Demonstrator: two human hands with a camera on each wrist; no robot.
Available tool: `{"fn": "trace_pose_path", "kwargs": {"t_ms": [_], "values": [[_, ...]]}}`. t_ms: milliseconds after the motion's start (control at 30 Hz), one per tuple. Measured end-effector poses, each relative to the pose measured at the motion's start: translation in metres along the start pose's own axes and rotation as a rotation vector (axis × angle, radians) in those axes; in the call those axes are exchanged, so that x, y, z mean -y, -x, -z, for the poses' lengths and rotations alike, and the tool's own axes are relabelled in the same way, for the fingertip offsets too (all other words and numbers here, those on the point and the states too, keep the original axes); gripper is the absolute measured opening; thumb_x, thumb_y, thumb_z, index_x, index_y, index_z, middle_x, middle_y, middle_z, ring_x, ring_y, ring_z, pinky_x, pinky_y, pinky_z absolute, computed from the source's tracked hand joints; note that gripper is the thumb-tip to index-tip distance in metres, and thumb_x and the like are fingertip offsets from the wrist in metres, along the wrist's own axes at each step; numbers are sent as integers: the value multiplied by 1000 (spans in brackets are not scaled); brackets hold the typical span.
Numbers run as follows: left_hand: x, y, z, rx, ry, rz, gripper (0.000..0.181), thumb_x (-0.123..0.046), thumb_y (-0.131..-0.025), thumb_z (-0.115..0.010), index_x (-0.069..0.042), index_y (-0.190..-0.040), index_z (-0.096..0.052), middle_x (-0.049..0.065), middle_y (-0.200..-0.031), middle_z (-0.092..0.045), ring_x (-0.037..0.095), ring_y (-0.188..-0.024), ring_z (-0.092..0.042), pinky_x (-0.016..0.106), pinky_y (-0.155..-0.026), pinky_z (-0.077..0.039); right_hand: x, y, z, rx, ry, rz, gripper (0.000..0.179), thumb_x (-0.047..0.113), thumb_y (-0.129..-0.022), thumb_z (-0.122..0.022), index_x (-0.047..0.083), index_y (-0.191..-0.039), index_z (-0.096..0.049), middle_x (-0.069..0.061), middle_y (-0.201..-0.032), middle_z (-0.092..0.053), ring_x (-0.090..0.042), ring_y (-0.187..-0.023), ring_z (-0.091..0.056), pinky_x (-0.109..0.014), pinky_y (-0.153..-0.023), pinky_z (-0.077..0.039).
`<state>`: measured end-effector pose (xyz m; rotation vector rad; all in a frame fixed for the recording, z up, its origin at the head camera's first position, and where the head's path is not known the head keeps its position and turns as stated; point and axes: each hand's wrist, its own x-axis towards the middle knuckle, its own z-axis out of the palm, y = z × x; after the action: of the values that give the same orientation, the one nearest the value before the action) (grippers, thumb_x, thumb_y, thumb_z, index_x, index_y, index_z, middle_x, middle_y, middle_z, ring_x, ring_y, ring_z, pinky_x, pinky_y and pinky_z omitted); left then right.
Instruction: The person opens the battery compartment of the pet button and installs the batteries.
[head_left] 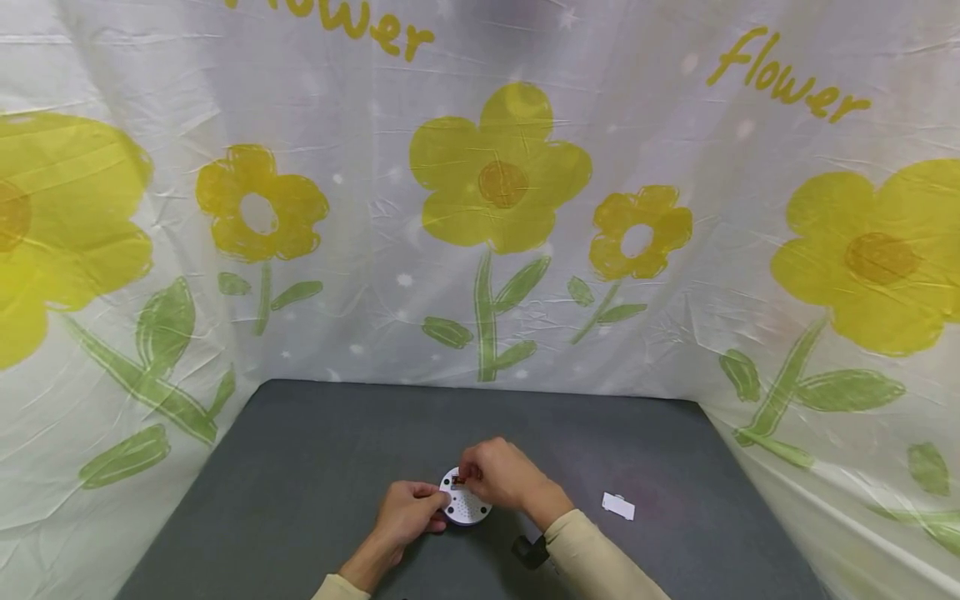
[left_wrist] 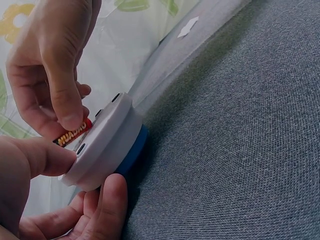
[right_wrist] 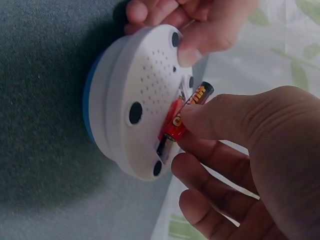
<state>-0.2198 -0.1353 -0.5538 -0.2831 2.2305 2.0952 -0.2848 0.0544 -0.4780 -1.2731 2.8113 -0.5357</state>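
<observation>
A round white device (head_left: 467,506) with a blue lower part lies with its perforated face up, black round feet around the rim. My left hand (head_left: 408,510) holds it by the edge, thumb on the face and fingers at the side. Between thumb and fingertips, my right hand (head_left: 504,477) pinches a red-and-black battery (right_wrist: 199,96), tilted over the device's battery compartment (right_wrist: 164,146). Another red battery (right_wrist: 172,116) shows inside that slot, partly hidden behind the pinched one. In the left wrist view the held battery (left_wrist: 73,133) shows yellow lettering.
A small white rectangular cover (head_left: 618,506) with tabs lies on the dark grey table (head_left: 337,433), right of my right forearm. Behind the table and along both sides hangs a white curtain (head_left: 360,275) with yellow flowers.
</observation>
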Motion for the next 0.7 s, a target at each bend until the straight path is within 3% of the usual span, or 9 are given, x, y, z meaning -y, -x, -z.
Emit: {"fn": "trace_pose_path", "kwargs": {"t_ms": [700], "values": [[-2, 1, 0, -6, -11, 16, 29, -7, -92, -75, 14, -111, -73, 12, -93, -77, 12, -71, -75, 27, -63, -68, -3, 1, -13, -18, 32, -35, 13, 5, -88, -79, 17, -92, -80, 6, -85, -71, 0, -72, -55, -17, -61, -48]]}}
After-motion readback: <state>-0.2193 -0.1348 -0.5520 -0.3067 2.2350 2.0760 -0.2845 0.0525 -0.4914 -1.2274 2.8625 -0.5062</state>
